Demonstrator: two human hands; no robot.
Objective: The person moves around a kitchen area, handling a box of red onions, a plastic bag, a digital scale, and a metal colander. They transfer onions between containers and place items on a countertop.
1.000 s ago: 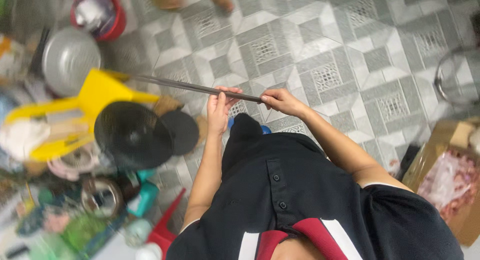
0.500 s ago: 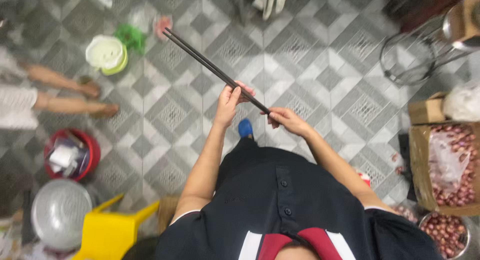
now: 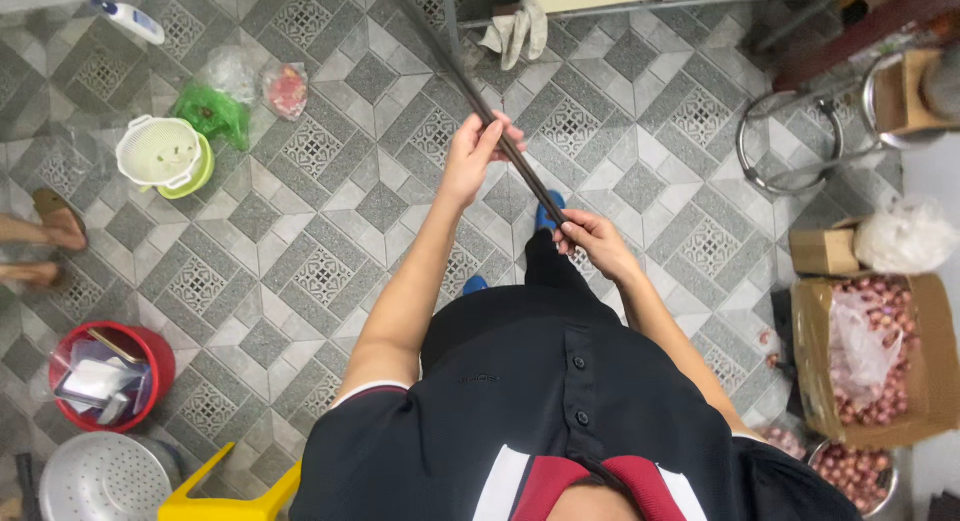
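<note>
Hands (image 3: 470, 161) gripping thin dark rod (image 3: 500, 136)

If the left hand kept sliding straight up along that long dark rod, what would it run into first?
Judging from this one view, nothing close: past the left hand the rod runs bare toward the pale gloves hanging at the metal frame. Those look first in line, though depth is unclear.

Both hands grip a long dark rod (image 3: 500, 131) above the tiled floor (image 3: 330, 231). The left hand (image 3: 475, 156) closes round it higher up; the right hand (image 3: 592, 241) pinches its near end. Well left of the rod sits a white basket (image 3: 160, 153); far right, a cardboard box of onions (image 3: 880, 356).
</note>
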